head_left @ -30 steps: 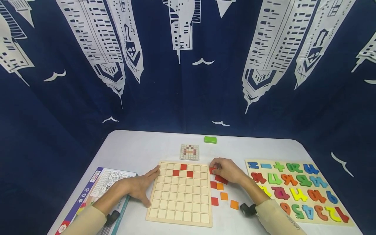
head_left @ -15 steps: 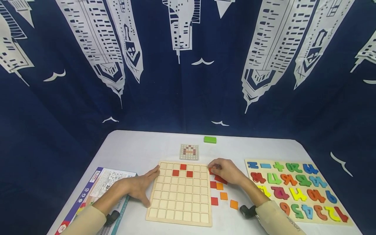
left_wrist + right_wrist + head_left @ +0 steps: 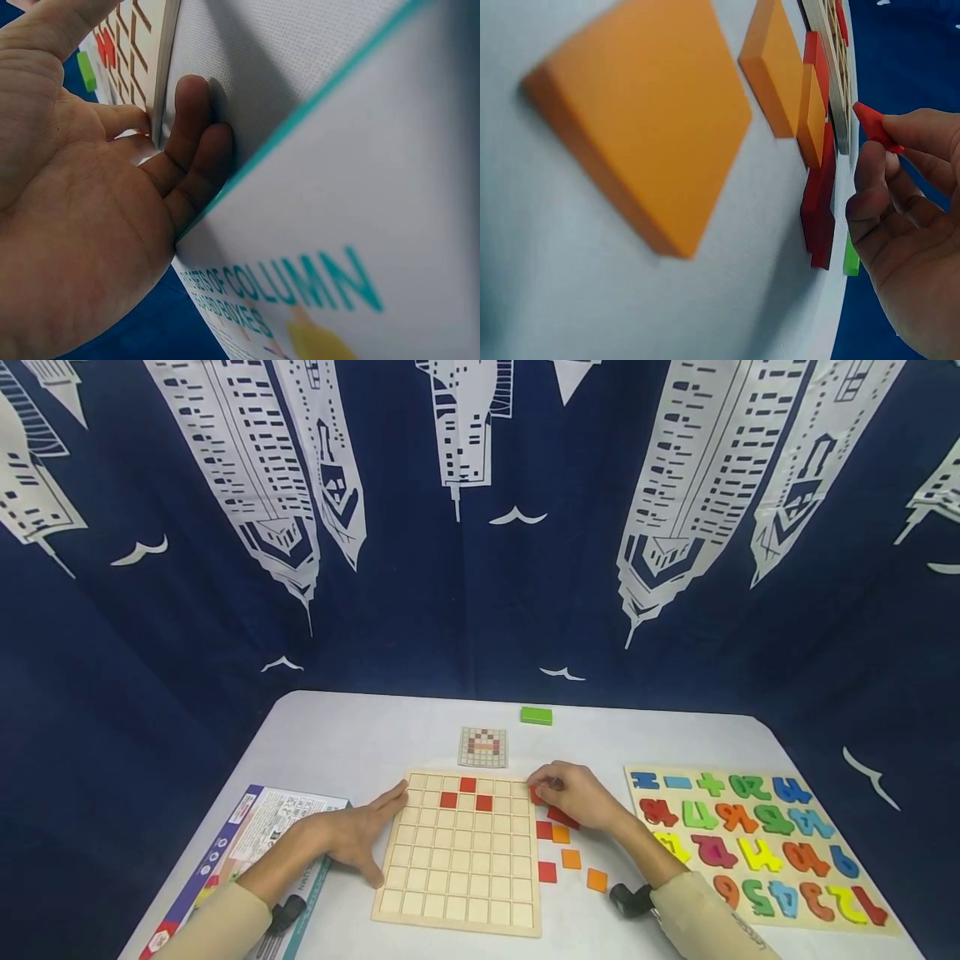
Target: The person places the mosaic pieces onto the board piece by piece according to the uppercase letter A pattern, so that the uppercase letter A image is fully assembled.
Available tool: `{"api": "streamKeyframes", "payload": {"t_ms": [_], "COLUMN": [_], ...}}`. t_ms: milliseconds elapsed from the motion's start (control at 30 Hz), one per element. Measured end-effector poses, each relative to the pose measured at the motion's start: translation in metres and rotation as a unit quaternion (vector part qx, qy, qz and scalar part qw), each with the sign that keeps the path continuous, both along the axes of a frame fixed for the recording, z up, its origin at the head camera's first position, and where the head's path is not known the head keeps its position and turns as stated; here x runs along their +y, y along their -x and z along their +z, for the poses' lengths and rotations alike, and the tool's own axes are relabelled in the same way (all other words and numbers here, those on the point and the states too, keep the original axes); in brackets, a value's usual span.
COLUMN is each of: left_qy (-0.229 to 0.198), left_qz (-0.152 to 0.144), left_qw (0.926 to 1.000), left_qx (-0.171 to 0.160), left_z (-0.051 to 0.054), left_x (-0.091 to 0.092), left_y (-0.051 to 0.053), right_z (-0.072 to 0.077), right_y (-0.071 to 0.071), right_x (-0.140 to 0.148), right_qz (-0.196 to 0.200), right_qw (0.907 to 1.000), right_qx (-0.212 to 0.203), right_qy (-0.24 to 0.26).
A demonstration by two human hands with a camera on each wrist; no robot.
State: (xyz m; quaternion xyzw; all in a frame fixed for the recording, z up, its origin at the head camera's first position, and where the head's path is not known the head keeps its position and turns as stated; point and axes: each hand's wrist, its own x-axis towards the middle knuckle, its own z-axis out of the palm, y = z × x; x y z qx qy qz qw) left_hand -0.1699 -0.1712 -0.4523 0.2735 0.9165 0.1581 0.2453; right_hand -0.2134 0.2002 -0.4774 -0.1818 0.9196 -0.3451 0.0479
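A wooden grid board (image 3: 450, 864) lies in the middle of the table, with 3 red square tiles in its far rows, one of them (image 3: 468, 785) in the farthest row. My left hand (image 3: 357, 837) rests at the board's left edge, fingers spread, thumb near the front. In the left wrist view the palm (image 3: 82, 202) shows, with fingertips against the board's side. My right hand (image 3: 576, 795) pinches a red square tile (image 3: 877, 129) between thumb and fingers, at the board's far right corner. Beneath that hand lie more red tiles (image 3: 562, 817), partly hidden.
Loose orange tiles (image 3: 572, 859) and red tiles (image 3: 547, 872) lie right of the board. A small pattern card (image 3: 483, 747) and a green block (image 3: 536, 717) stand behind it. A number puzzle board (image 3: 750, 852) is at the right, a printed box (image 3: 262, 835) at the left.
My right hand has shifted slightly left with the red tile, closer to the board's far right corner. The left hand stays in place.
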Motion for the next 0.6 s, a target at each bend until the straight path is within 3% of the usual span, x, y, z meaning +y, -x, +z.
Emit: {"api": "streamKeyframes", "payload": {"t_ms": [233,600], "left_qy": [0.002,-0.006], "left_qz": [-0.004,0.001], "left_qw": [1.0,1.0], "left_qx": [0.001,-0.004], "left_z": [0.0,0.001], "left_x": [-0.001,0.0], "left_y": [0.0,-0.001], "right_z": [-0.002,0.004], "right_y": [0.0,0.0], "right_x": [-0.003,-0.013], "right_qz": [-0.003,0.024], "right_qw": [0.9999,0.998], "right_qx": [0.002,-0.031], "right_qy": [0.013,0.05]}}
